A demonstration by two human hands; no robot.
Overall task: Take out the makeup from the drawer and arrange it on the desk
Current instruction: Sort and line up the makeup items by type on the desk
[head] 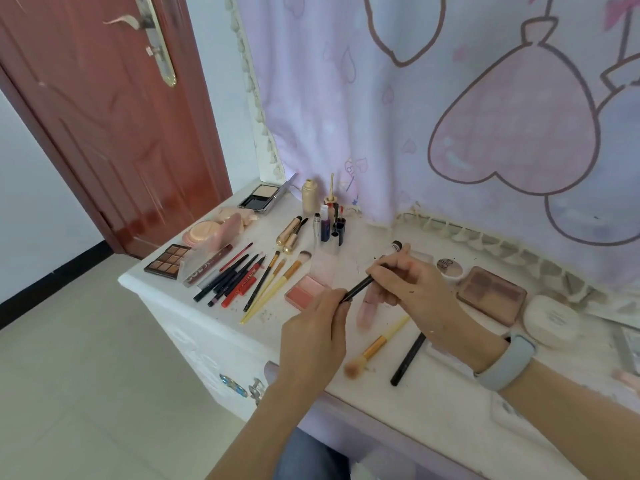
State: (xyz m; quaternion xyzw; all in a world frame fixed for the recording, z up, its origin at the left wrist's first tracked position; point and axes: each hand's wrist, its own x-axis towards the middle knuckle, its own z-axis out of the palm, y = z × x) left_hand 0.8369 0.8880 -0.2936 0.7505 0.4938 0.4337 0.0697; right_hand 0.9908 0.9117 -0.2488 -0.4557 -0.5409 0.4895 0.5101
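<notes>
Far left: red-brown door (114, 116), closed. White tabletop (311, 327) starts to its right, pink heart-print curtain (450, 109) behind it.

Left end of tabletop: brown eyeshadow palette (167, 261), powder puffs (214, 226) behind it, open compact (261, 195) at the far edge. Next right: row of pencils and liners (232, 275), black and red, lying side by side, then three yellow-handled brushes (273, 282) laid parallel. Far side: two gold tubes (291, 232), beige foundation bottle (309, 196), cluster of small upright bottles (330, 223).

Centre: open pink blush compact (306, 289), just beside the left hand (317, 337).

Left hand pinches the near end of a thin black makeup pencil (360, 285); right hand (412, 282) grips its far part, fingers curled round it. Pencil is held above the tabletop, centre. A black-capped item (396, 244) sticks out past the right hand's fingers; can't tell if it's the same pencil. Pink tube (369, 311) lies under the hands.

Near side, right of the left hand: loose yellow brush (375, 348) and black pen (408, 358) flat on the tabletop, close but apart.

Right: small round jar (449, 268), mauve palette (491, 292), white round case (550, 320). Light-blue band (507, 365) on the right wrist.
</notes>
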